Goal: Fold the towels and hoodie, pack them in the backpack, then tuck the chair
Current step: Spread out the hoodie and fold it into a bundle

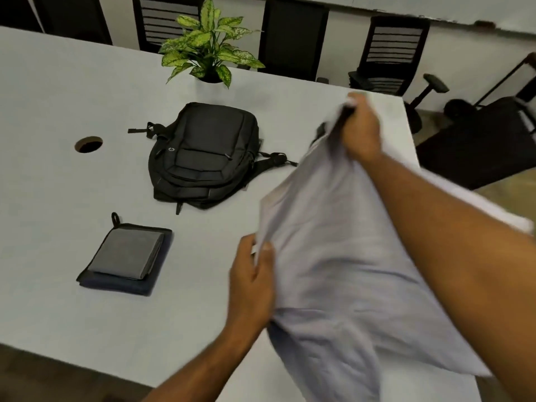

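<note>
My right hand (361, 129) is raised over the far right part of the table (58, 111), fingers curled tight around a bunched edge of the pale hoodie (348, 271), with something dark showing at the spot I grip. My left hand (252, 282) is lower and nearer to me, pinching another edge of the same garment between thumb and fingers. The cloth hangs stretched between my two hands and drapes down toward me, blurred in places. To the left on the table lie the folded towels (124, 256), a grey one stacked on a dark blue one, a small loop sticking out at the far corner. Beyond them the black backpack (203, 152) lies flat, straps spread to both sides. A potted plant (208, 44) stands behind it, and black chairs (394, 50) line the far side.
</note>
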Available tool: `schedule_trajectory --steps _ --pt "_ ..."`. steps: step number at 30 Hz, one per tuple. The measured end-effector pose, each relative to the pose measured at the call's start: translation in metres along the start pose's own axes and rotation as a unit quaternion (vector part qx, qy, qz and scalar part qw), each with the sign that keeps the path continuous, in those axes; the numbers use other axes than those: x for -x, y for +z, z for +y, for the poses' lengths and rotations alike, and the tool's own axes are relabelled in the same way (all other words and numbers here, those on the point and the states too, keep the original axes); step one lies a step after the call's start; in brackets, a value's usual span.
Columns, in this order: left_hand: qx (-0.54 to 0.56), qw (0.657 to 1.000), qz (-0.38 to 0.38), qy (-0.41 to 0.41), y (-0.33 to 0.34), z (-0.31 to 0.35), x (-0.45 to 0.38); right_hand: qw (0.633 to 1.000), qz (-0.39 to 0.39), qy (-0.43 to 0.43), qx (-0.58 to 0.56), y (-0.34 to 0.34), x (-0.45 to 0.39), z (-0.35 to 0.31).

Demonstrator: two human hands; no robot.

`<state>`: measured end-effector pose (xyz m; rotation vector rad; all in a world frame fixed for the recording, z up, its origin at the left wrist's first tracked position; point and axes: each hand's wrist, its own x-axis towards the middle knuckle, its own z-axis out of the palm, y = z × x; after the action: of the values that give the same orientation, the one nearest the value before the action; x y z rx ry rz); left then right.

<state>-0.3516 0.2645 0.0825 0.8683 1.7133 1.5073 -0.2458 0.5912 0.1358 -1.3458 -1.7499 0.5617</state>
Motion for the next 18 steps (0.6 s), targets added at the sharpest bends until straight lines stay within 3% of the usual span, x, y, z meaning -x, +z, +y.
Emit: schedule_trajectory --steps 3,8,10,12,15,18 --pt "-0.145 0.983 0.015 -0.108 -0.037 -0.102 -0.025 0.963 -0.259 0.044 0.058 0.096 0.052 0.042" --pt "-0.336 0.921 -0.007 -0.199 -0.090 -0.218 -0.028 0.868 -0.465 -0.004 0.173 0.150 0.186 0.081" --pt "-0.371 0.909 -0.022 -0.188 -0.091 -0.231 -0.023 0.839 -0.503 -0.004 0.209 0.143 0.232 0.097" --pt "-0.386 0.906 -0.047 -0.167 -0.082 -0.232 -0.022 0.832 -0.509 0.015 0.223 0.127 0.268 0.115" --pt "-0.414 0.892 -0.072 -0.168 -0.060 -0.228 -0.027 0.849 -0.465 0.063 0.244 0.096 0.304 0.145" --pt "-0.429 0.872 -0.078 -0.221 -0.046 -0.230 -0.029 0.862 -0.414 0.100 0.274 0.063 0.339 0.170"
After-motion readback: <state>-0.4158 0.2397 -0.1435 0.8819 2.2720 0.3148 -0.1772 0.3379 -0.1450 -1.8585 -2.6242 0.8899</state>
